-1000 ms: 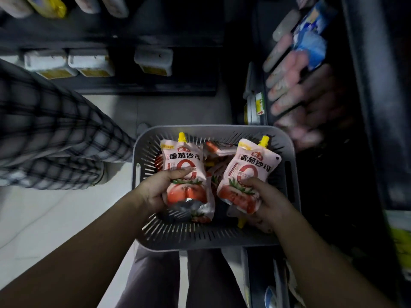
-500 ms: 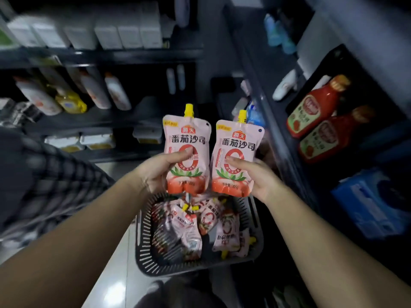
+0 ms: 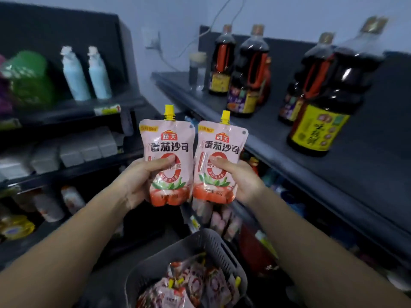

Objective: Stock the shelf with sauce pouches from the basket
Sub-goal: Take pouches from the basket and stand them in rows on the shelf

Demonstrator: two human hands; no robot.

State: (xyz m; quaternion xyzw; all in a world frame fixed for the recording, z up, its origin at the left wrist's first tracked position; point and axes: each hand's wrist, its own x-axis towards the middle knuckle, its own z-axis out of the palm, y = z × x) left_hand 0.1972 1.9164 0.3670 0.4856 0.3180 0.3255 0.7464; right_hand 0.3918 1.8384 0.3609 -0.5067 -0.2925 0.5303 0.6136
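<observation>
My left hand (image 3: 139, 181) grips a pink tomato sauce pouch (image 3: 170, 143) with a yellow cap, held upright. My right hand (image 3: 241, 181) grips a second, matching pouch (image 3: 222, 147) right beside it, their edges almost touching. Both pouches are raised at chest height in front of the dark top shelf (image 3: 333, 165) on the right. Below, at the bottom centre, the grey slotted basket (image 3: 213, 243) holds several more pouches (image 3: 189, 285) in a loose pile.
Several large dark soy sauce bottles (image 3: 322, 103) stand along the top shelf on the right, with bare shelf surface in front of them. Lower right shelves hold red bottles and packets. On the left, another rack carries two pale blue bottles (image 3: 86, 74) and white boxes.
Both hands lifted their pouches from the basket up to the top shelf level. My view tilted upward, so the basket dropped to the bottom edge and the soy sauce bottles came into sight.
</observation>
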